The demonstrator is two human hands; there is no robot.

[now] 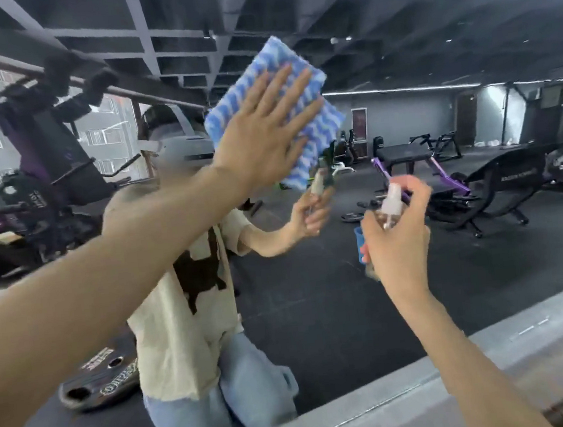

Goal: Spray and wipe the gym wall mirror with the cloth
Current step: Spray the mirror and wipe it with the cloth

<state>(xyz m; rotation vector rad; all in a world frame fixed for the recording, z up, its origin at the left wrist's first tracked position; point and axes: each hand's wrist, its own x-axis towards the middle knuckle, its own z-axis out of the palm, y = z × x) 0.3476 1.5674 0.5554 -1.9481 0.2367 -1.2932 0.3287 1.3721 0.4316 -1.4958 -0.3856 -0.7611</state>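
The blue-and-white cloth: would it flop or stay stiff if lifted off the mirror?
The cloth is probably floppy: the left hand presses it flat against the mirror. It looks thin, so likely light, and should slide easily on glass.

1. The wall mirror point(395, 47) is a large upright pane that fills most of the view, its bottom edge meeting a grey ledge.
2. The cloth point(316, 120), blue-and-white with wavy stripes, lies folded flat against the glass under the left hand point(265, 135).
3. The spray bottle point(389, 208), small and clear with a white pump top, is gripped in the right hand point(396, 236) near the glass.
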